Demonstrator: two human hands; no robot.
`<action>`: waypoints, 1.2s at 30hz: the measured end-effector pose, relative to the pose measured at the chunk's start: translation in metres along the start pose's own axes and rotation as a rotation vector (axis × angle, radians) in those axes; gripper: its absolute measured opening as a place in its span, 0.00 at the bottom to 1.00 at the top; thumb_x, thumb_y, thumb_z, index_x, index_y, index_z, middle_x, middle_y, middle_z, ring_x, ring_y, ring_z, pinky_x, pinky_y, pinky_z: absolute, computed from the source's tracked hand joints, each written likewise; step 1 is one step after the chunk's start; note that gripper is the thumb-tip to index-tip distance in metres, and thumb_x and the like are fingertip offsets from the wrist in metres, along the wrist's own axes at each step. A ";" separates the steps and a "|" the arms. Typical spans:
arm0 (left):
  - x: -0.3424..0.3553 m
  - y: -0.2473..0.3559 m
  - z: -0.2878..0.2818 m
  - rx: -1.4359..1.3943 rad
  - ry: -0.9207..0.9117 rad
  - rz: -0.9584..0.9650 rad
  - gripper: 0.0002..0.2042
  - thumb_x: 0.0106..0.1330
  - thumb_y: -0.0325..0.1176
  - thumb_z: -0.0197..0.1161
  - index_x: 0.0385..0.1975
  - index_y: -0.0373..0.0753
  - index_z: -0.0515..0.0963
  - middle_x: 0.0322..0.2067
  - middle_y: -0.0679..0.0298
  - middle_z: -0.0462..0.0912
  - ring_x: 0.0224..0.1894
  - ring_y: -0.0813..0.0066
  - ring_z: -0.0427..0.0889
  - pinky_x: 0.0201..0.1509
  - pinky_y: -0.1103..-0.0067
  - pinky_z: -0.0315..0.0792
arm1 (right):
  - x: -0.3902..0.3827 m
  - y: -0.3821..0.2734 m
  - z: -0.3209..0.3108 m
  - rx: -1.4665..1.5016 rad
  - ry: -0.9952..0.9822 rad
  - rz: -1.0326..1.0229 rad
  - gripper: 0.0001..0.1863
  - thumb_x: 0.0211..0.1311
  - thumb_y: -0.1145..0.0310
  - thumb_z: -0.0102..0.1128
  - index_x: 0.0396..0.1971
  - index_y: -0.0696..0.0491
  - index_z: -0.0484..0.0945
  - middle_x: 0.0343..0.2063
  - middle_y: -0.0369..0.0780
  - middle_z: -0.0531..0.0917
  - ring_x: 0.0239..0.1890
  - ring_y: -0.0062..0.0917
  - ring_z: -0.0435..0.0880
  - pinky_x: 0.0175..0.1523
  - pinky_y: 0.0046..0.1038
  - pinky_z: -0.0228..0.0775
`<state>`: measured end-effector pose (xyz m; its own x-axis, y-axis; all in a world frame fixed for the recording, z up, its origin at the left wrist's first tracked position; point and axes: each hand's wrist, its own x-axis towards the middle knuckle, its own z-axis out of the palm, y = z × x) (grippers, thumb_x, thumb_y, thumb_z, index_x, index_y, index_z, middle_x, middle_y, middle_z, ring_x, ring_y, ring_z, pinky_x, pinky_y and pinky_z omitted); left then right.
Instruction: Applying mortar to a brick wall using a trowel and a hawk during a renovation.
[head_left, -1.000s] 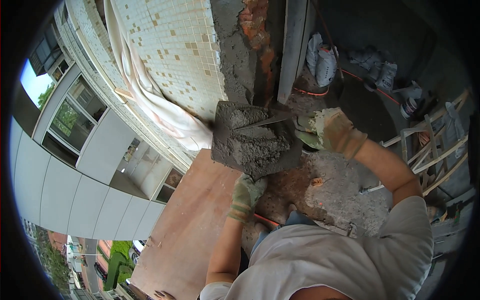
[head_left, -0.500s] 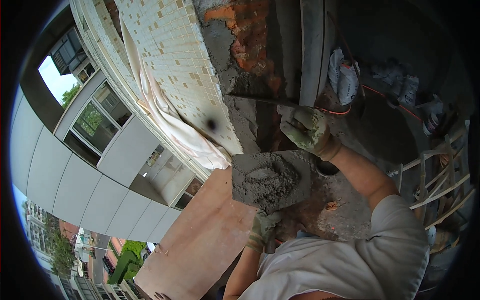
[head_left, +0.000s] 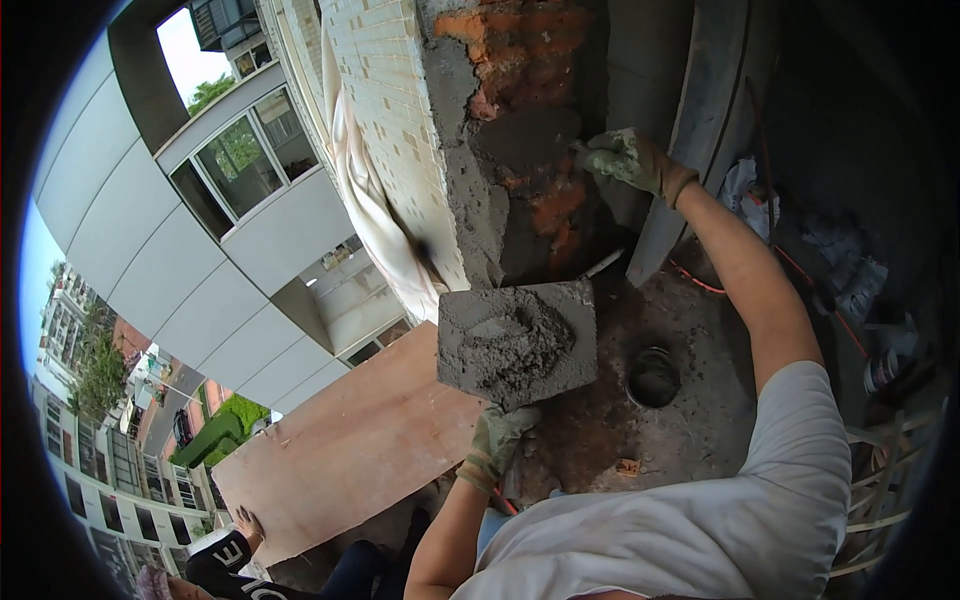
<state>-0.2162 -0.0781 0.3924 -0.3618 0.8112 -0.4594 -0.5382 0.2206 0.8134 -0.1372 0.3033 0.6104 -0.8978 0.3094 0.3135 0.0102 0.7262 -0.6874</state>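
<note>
My left hand (head_left: 498, 440), in a green-grey work glove, is closed beneath the near edge of a square plasterer's hawk (head_left: 578, 345). A thick heap of wet grey mortar (head_left: 508, 340) covers much of the hawk. Farther up, my gloved right hand (head_left: 635, 163) is wrapped round the handle of a trowel (head_left: 528, 138). Its dark blade lies broadside over the wall's corner strip, where orange brick (head_left: 545, 45) shows between patches of fresh mortar (head_left: 470, 195). What touches the underside of the blade is hidden.
A wooden board (head_left: 345, 455) lies left of me, with another person's hand (head_left: 250, 528) on its end. Right of the hawk stands a round bucket (head_left: 653, 377). Tiled wall (head_left: 385, 120), draped white cloth (head_left: 375, 205), bags (head_left: 750, 195) and a wooden frame (head_left: 890, 470) surround the spot.
The trowel has moved up the wall and turned from edge-on to broadside over the brick. My view has shifted, bringing the bucket and the other person more fully into sight.
</note>
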 end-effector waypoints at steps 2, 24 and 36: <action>0.003 0.002 0.005 0.023 -0.020 -0.066 0.08 0.60 0.30 0.67 0.36 0.41 0.76 0.22 0.68 0.75 0.19 0.75 0.74 0.20 0.76 0.71 | 0.004 0.010 -0.006 0.017 -0.007 0.017 0.16 0.67 0.63 0.61 0.44 0.60 0.82 0.29 0.37 0.85 0.28 0.17 0.80 0.33 0.23 0.73; 0.028 -0.033 -0.038 0.304 -0.080 0.277 0.05 0.58 0.30 0.63 0.28 0.35 0.79 0.23 0.65 0.81 0.25 0.72 0.78 0.31 0.74 0.73 | -0.200 -0.034 0.161 -0.562 0.261 0.077 0.17 0.58 0.52 0.64 0.37 0.51 0.83 0.23 0.41 0.83 0.24 0.39 0.82 0.31 0.38 0.74; 0.015 -0.058 -0.067 0.543 -0.294 0.404 0.13 0.60 0.34 0.64 0.42 0.35 0.80 0.35 0.53 0.86 0.38 0.54 0.85 0.40 0.68 0.77 | -0.142 -0.112 0.149 -1.095 0.618 -0.398 0.17 0.53 0.63 0.68 0.42 0.54 0.83 0.32 0.38 0.84 0.33 0.34 0.85 0.37 0.35 0.77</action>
<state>-0.2413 -0.1152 0.3150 -0.1921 0.9808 -0.0346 0.0739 0.0496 0.9960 -0.0767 0.0867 0.5447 -0.5774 -0.0242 0.8161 0.4047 0.8597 0.3117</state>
